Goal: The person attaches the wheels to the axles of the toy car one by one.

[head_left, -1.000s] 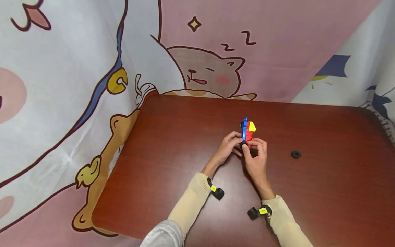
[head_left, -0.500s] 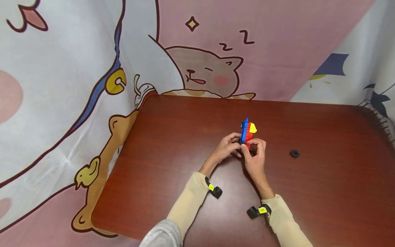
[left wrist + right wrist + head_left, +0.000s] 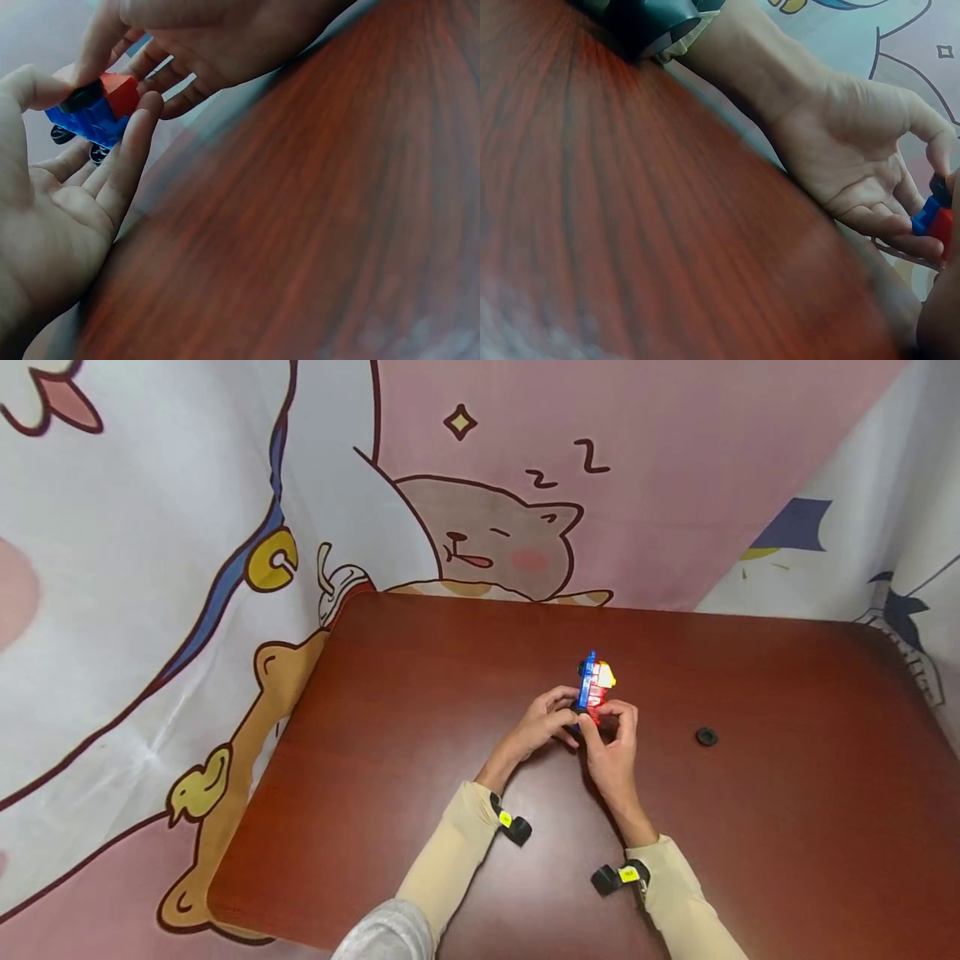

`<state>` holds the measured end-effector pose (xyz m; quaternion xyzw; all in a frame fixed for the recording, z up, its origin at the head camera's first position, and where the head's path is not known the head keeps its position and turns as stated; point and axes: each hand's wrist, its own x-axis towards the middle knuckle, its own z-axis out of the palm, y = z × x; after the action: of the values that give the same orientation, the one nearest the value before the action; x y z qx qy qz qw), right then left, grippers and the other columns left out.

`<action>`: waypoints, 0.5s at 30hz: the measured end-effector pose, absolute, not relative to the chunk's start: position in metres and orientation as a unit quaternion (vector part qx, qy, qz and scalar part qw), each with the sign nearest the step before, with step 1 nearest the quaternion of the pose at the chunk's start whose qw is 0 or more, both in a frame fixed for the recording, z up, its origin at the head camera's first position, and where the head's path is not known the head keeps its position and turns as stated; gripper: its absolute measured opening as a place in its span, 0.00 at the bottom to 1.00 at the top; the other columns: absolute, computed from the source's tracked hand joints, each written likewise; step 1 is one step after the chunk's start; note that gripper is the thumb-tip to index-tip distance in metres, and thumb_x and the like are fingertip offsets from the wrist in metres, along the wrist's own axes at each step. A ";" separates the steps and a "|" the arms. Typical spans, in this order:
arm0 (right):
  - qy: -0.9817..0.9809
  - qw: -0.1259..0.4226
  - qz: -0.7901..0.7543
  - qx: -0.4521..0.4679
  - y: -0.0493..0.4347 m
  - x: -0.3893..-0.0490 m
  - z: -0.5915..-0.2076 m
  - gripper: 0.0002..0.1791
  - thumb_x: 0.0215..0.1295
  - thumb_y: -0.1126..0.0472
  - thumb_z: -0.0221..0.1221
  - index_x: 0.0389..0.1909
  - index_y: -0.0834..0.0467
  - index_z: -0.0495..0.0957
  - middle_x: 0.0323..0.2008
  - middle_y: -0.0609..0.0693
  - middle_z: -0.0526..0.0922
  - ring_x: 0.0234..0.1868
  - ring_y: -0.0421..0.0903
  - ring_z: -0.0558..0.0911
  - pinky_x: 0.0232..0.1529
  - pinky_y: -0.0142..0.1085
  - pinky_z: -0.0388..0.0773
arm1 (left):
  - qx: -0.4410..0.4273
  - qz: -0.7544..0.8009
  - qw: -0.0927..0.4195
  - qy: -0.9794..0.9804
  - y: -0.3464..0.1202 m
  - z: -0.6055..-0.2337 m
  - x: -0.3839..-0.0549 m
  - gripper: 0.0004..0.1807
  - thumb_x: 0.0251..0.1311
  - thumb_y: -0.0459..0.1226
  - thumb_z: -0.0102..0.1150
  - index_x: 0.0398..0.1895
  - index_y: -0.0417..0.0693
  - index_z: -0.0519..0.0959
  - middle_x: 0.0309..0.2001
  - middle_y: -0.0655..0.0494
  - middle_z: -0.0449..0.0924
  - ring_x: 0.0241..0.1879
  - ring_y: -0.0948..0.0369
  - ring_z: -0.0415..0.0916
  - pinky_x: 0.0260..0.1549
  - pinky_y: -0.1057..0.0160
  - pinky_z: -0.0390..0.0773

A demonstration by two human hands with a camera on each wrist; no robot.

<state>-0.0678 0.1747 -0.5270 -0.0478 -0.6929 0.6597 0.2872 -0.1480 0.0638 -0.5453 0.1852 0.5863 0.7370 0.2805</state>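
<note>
A small toy car with a blue base, a red body and a yellow top is held up on end between both hands. My left hand grips it from the left, thumb and fingers around its lower end. From the right, my right hand pinches the same end. In the left wrist view, both thumbs press at a black wheel on the blue base. More black wheels show on the underside. Fingers partly cover the red body. The right wrist view shows only a sliver of the car.
A loose black tyre lies on the brown table, right of the hands. Behind the table and along its left side hangs a cartoon-printed cloth. Black bands with yellow labels circle both wrists.
The head view has shifted slightly, so everything sits a little further left. Both hands keep hold of the car, which has tilted slightly; their fingers have barely moved.
</note>
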 end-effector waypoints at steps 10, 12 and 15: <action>-0.654 0.213 0.720 -0.098 0.169 -0.092 -0.534 0.20 0.72 0.67 0.56 0.57 0.74 0.65 0.43 0.45 0.74 0.41 0.38 0.75 0.36 0.23 0.75 | 0.178 0.757 0.259 0.572 0.040 -0.534 -0.158 0.24 0.61 0.30 0.49 0.61 0.29 0.67 0.53 0.37 0.76 0.35 0.60 0.82 0.32 0.42 0.86; -0.664 0.210 0.712 -0.092 0.163 -0.093 -0.525 0.20 0.70 0.69 0.57 0.56 0.76 0.65 0.41 0.45 0.75 0.40 0.38 0.75 0.37 0.23 0.73 | 0.170 0.763 0.250 0.571 0.034 -0.531 -0.158 0.23 0.65 0.31 0.50 0.61 0.28 0.67 0.51 0.40 0.77 0.37 0.61 0.82 0.36 0.40 0.85; -0.675 0.206 0.705 -0.067 0.154 -0.095 -0.509 0.19 0.67 0.72 0.57 0.53 0.79 0.65 0.40 0.48 0.76 0.38 0.40 0.76 0.37 0.25 0.73 | 0.151 0.769 0.231 0.577 0.027 -0.528 -0.162 0.20 0.70 0.33 0.51 0.61 0.29 0.70 0.46 0.47 0.79 0.39 0.62 0.82 0.40 0.42 0.86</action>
<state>-0.0947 0.1544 -0.5087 -0.0666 -0.6750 0.7053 0.2064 -0.1616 0.0274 -0.5284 0.1514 0.5767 0.7687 0.2314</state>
